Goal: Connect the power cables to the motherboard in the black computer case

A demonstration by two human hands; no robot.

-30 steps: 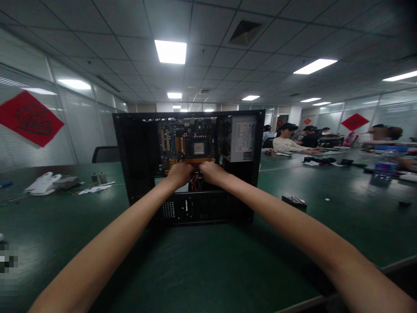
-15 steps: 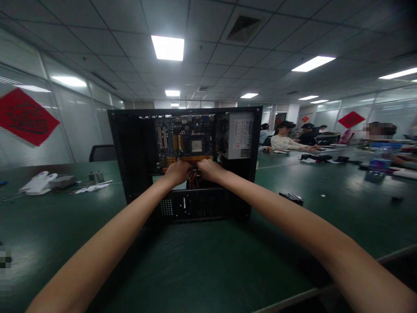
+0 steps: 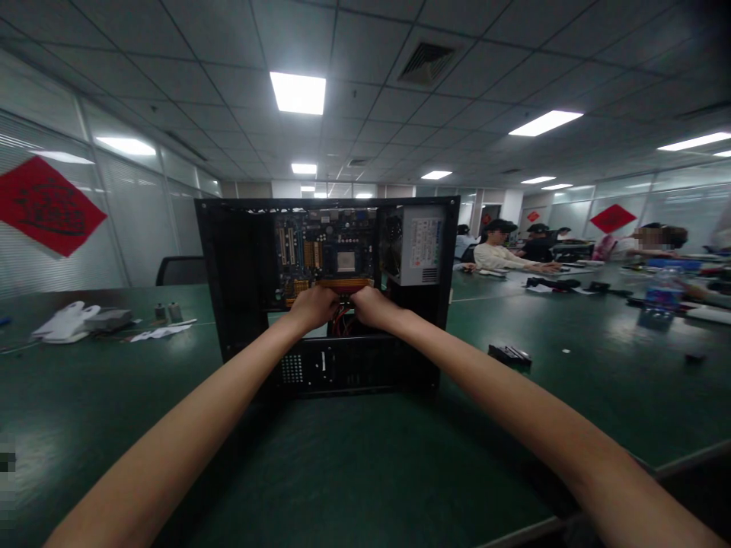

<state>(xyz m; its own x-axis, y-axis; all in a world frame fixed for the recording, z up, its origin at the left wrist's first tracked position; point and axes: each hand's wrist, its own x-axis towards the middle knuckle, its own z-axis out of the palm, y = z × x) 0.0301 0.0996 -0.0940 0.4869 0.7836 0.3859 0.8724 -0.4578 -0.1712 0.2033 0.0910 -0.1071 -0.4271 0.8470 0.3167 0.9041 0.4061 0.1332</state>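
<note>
An open black computer case [image 3: 240, 266] stands in front of me on the green table. Inside it are the motherboard [image 3: 320, 247], with a square processor [image 3: 346, 261] on it, and a grey power supply [image 3: 423, 243] at the upper right. My left hand [image 3: 314, 307] and my right hand [image 3: 374, 308] meet the board's lower edge, at the red and orange memory slots [image 3: 344, 287]. Both hands are closed, with fingers curled in; whatever lies under the fingertips is hidden. Cables [image 3: 343, 321] show below, between the hands.
To the right of the case lies a small dark part [image 3: 509, 355]. A white plastic bag [image 3: 67, 320], a grey box [image 3: 107, 320] and papers [image 3: 161, 332] lie at left. Farther right are a water bottle [image 3: 662, 288] and a seated person [image 3: 494, 247] with others.
The view has tipped slightly, so the case sits a little lower in it. Both hands stay at the memory slots; a bit more of the red strip shows between them.
</note>
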